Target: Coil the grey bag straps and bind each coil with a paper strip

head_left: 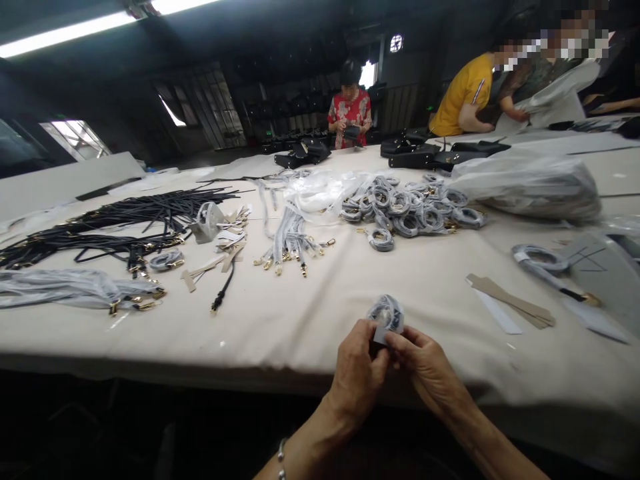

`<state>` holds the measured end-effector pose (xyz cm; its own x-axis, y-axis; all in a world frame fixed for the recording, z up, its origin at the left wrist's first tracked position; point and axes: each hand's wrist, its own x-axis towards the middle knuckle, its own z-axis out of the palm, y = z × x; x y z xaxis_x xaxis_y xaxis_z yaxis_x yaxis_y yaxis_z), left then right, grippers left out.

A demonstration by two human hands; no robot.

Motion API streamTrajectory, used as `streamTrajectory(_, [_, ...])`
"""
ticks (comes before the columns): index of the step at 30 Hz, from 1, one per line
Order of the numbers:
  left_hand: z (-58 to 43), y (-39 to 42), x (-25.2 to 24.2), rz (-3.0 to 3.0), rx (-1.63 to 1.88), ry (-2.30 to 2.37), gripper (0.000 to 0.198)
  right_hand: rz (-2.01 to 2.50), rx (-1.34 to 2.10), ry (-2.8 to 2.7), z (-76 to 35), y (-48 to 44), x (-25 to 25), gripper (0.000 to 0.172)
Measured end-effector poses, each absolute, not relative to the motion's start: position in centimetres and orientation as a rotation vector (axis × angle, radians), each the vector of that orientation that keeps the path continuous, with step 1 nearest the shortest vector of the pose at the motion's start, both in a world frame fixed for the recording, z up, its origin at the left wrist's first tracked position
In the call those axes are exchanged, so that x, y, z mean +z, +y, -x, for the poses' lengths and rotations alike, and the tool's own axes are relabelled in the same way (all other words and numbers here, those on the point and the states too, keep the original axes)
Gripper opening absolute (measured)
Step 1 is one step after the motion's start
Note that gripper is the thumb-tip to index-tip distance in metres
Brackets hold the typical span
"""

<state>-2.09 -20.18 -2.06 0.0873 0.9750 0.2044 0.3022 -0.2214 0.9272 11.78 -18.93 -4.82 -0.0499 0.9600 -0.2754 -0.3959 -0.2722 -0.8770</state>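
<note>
Both my hands meet at the near edge of the cloth-covered table (320,300). My left hand (356,377) and my right hand (425,367) pinch a small coiled strap wrapped in clear film (386,315), held just above the table edge. Fingers of both hands are closed on its lower part. A bracelet shows on my left wrist.
A heap of similar wrapped coils (405,207) lies mid-table, with loose grey straps with gold clasps (290,240) to its left and black straps (110,227) far left. Paper strips (510,303) and another coil (543,259) lie at right. Other people stand at the far side with black bags (415,157).
</note>
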Motion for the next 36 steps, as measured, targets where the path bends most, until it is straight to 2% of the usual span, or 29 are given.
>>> streamTrajectory(4, [3.4, -19.4, -0.2, -1.497, 0.969, 1.193, 0.009, 1.062, 1.53, -0.707, -11.2, -19.4, -5.0, 0.037])
streamTrajectory(8, [4.4, -18.5, 0.5, -1.349, 0.919, 1.14, 0.024, 1.052, 1.496, -0.739, -11.1, -19.8, -4.9, 0.034])
streamTrajectory(14, [4.9, -17.9, 0.2, -1.34, 0.807, 1.036, 0.009, 1.02, 1.547, -0.753, -11.3, -20.4, -5.2, 0.031])
streamTrajectory(18, [4.9, -17.5, 0.2, -1.403, 0.818, 1.145, 0.01, 1.019, 1.584, -0.727, -11.4, -20.8, -4.9, 0.031])
streamTrajectory(22, [4.5, -17.8, 0.7, -1.635, 0.778, 1.311, 0.011, 1.037, 1.655, -0.818, -11.9, -21.0, -4.3, 0.036])
streamTrajectory(25, [3.7, -18.7, 0.8, -2.105, 0.781, 1.556, 0.01, 1.098, 1.574, -0.874, -11.8, -21.0, -4.4, 0.04])
streamTrajectory(29, [2.7, -20.7, -0.2, -2.665, 0.909, 1.609, 0.02, 1.076, 1.507, -0.756, -11.3, -20.8, -4.9, 0.04])
streamTrajectory(33, [2.2, -22.3, -1.8, -2.76, 1.064, 1.547, 0.047, 1.017, 1.544, -0.701, -11.5, -21.0, -4.4, 0.039])
streamTrajectory(36, [1.8, -22.8, -2.9, -2.774, 1.057, 1.634, 0.051, 0.921, 1.635, -0.7, -11.8, -21.4, -3.4, 0.037])
